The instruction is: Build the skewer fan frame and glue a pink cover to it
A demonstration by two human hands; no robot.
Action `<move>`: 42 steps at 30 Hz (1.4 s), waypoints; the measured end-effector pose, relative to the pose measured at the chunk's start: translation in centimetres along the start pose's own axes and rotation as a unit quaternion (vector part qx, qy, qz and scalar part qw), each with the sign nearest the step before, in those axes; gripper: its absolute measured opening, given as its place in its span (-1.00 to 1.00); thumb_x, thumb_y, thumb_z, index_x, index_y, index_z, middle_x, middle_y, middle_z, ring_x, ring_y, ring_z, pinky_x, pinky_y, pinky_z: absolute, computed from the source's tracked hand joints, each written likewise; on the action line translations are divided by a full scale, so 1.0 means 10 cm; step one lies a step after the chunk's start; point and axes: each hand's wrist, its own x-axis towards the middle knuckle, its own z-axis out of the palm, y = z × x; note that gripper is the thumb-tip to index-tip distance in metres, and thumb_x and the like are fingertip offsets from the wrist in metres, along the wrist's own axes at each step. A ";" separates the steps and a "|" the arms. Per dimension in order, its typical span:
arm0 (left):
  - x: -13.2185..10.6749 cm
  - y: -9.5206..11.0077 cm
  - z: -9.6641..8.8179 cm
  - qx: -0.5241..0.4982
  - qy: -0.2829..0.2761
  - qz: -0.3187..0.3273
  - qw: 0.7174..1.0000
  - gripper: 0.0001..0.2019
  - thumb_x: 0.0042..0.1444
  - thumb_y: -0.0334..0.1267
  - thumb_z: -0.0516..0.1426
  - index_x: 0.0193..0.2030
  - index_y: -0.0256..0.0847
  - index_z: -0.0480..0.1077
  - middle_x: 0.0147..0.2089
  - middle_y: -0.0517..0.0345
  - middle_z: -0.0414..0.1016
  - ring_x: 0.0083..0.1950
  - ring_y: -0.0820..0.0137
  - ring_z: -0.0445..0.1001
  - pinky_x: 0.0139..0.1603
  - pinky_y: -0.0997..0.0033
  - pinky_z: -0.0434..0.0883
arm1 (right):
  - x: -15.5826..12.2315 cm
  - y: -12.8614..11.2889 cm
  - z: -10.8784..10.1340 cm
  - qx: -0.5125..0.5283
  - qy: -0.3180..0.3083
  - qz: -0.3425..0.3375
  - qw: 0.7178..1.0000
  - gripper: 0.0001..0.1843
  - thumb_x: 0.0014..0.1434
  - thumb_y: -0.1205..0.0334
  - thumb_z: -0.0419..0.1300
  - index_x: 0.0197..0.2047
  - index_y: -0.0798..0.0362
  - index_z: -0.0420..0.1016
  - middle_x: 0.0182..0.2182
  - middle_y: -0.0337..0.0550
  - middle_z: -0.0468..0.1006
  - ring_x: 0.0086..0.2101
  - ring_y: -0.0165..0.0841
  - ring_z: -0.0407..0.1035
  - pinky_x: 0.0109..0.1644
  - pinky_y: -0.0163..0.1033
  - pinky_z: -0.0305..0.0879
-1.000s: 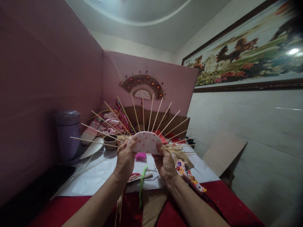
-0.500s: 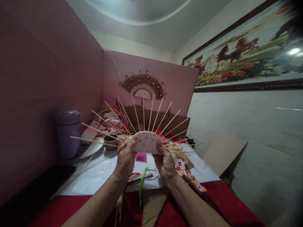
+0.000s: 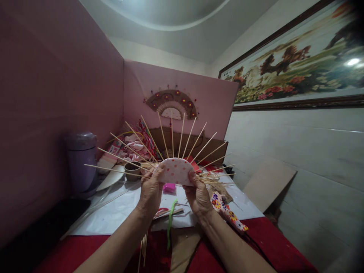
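Note:
Between my two hands is a fan frame (image 3: 176, 172): a white half-circle with red spots, from whose curved edge several thin wooden sticks (image 3: 165, 138) spread out like rays. My left hand (image 3: 152, 187) pinches its left end, thumb on the front face. At the right end my right hand (image 3: 196, 189) grips it the same way, fingers behind. It is held upright above the table. Beyond it, a finished-looking brown fan (image 3: 173, 100) with small red and yellow flowers hangs on the pink panel.
A purple flask (image 3: 82, 163) and a small cup (image 3: 132, 171) stand to the left. Below my hands lie a pink packet (image 3: 169, 188) and a green pipe cleaner (image 3: 171, 220). Flower-patterned fabric (image 3: 230, 214) is at the right, pink cloth (image 3: 136, 146) at the back left.

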 end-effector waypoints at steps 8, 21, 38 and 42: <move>-0.01 0.01 0.01 0.005 -0.003 0.002 1.000 -0.83 -0.21 -0.31 0.28 -0.41 -0.32 0.51 -0.45 0.14 0.53 -0.43 0.48 0.45 -0.35 0.49 0.39 | 0.01 0.01 -0.01 0.013 -0.009 -0.002 1.000 -0.76 -0.08 0.31 0.29 -0.25 0.07 0.51 -0.37 -0.20 0.60 -0.32 -0.35 0.45 -0.22 -0.24 0.41; -0.01 0.01 0.00 0.005 -0.004 -0.002 1.000 -0.83 -0.21 -0.32 0.28 -0.40 -0.30 0.51 -0.44 0.16 0.55 -0.42 0.48 0.47 -0.34 0.51 0.40 | 0.02 0.01 0.00 -0.020 0.008 -0.006 1.000 -0.73 -0.11 0.26 0.31 -0.26 0.09 0.51 -0.39 -0.17 0.60 -0.30 -0.31 0.45 -0.24 -0.21 0.43; -0.01 0.00 -0.03 0.013 -0.038 -0.001 0.999 -0.84 -0.10 -0.31 0.24 -0.32 -0.28 0.49 -0.37 0.17 0.53 -0.37 0.51 0.44 -0.31 0.55 0.38 | -0.02 -0.01 0.02 0.035 -0.011 -0.011 0.999 -0.77 -0.08 0.36 0.30 -0.27 0.04 0.52 -0.43 -0.27 0.60 -0.38 -0.44 0.44 -0.20 -0.31 0.38; -0.02 0.01 -0.03 0.013 -0.065 -0.005 0.998 -0.82 -0.07 -0.31 0.23 -0.28 -0.29 0.48 -0.34 0.14 0.53 -0.34 0.48 0.45 -0.30 0.53 0.39 | -0.02 -0.01 0.04 0.044 -0.007 -0.009 0.999 -0.81 -0.04 0.36 0.27 -0.27 0.05 0.52 -0.41 -0.27 0.60 -0.36 -0.44 0.44 -0.20 -0.32 0.38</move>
